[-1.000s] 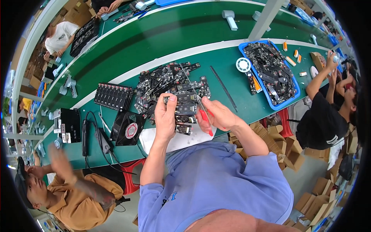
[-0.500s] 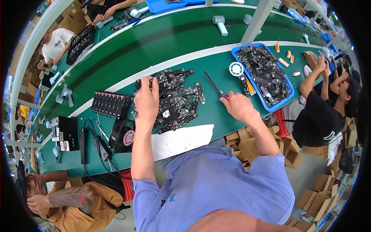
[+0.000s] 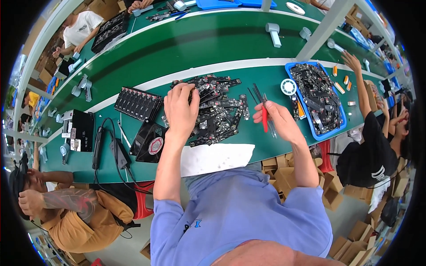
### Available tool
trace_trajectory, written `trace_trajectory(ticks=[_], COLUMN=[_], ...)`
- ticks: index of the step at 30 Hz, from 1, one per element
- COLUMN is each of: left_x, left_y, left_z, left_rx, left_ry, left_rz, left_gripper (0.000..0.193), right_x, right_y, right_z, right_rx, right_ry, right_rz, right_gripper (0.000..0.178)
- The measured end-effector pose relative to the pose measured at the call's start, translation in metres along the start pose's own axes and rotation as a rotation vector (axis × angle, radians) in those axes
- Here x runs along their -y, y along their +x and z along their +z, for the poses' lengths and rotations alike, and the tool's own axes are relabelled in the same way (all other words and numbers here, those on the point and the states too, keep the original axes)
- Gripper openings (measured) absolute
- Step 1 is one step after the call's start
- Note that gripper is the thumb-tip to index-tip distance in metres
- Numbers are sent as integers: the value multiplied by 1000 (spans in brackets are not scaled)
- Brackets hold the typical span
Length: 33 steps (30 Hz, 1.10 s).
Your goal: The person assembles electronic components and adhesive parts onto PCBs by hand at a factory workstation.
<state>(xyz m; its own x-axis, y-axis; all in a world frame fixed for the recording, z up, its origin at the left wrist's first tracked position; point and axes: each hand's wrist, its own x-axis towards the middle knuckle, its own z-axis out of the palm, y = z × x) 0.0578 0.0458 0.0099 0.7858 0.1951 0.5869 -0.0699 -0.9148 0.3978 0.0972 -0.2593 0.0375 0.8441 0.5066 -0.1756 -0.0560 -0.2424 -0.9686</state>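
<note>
Small dark circuit boards (image 3: 219, 113) lie in a loose pile on the green bench in front of me. My left hand (image 3: 181, 111) is over the pile's left edge, fingers bent down. A dark board shows between its thumb and forefinger; its fingertips are partly hidden. Right of the pile, my right hand (image 3: 280, 119) is turned sideways with its fingers partly spread. Red-handled pliers (image 3: 265, 117) rest upright against its thumb and fingers. Thin dark tweezers (image 3: 256, 92) stick out beside them, and I cannot tell whether the hand also holds these.
A blue tray (image 3: 341, 116) of boards stands right, beside a round white part (image 3: 288, 87). White paper (image 3: 217, 158) lies at the near edge. To the left are a black slotted rack (image 3: 138, 104), a fan (image 3: 148, 144) and a cabled tool (image 3: 96, 148). Co-workers sit on both sides.
The whole view has shifted. My right hand has turned and loosened its fingers, and the red handles now show upright in it. My left hand stays at the pile. The right co-worker's arm is raised.
</note>
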Motion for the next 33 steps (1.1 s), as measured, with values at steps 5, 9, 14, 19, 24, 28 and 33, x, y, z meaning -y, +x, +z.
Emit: trace_trajectory(ticks=[5, 9, 14, 19, 24, 28, 33], left_x=[-39, -84, -77, 3, 38, 69, 67], left_y=[-26, -71, -103, -168, -200, -225, -207], left_z=[-22, -51, -98, -155, -191, -168, -134], left_rx=[-70, 443, 238, -336, -461, -345, -166], left_ry=[-513, -1004, -1055, -456, -331, -381, -8], left_rz=[-28, -262, -479, -414, -714, -878, -775], left_gripper=[11, 25, 22, 36, 33, 23, 27], right_x=[12, 33, 63, 32, -22, -41, -48], right_y=[11, 1, -9, 1, 10, 10, 15], right_z=[19, 67, 115, 53, -7, -13, -19], right_rx=[-12, 55, 226, -57, -285, -343, -302], right_ry=[238, 263, 214, -222, -555, -775, -876], right_rz=[-192, -456, -436, -290, -108, -41, 66], right_gripper=[52, 52, 55, 27, 27, 35, 42])
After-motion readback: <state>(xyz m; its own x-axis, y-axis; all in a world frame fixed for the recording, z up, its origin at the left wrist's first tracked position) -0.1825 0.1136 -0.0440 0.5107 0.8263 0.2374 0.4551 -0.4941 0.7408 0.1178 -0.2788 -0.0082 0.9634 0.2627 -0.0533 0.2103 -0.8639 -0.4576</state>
